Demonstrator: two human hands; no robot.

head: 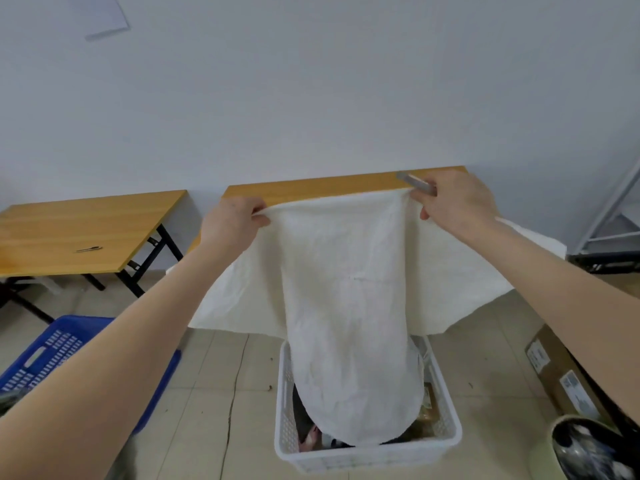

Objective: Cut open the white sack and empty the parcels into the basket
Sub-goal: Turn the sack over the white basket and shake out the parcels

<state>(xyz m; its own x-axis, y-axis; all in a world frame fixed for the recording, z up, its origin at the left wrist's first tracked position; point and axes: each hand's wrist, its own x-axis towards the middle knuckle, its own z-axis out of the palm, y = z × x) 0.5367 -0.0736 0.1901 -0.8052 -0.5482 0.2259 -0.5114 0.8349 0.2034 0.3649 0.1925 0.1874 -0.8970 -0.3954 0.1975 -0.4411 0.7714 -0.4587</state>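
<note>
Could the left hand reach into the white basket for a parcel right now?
Probably not. The left hand is pinching the upper edge of the white sack, and the sack hangs down into the white basket, covering most of its opening. Only slivers of the contents show.

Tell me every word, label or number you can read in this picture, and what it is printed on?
No text here can be read.
Cardboard box on the floor at right: two white labels, print too small and blurred to read.
Parcels in the white basket: packaging blurred, nothing legible.
White sack, held up by the left hand and right hand: no print showing.
</note>
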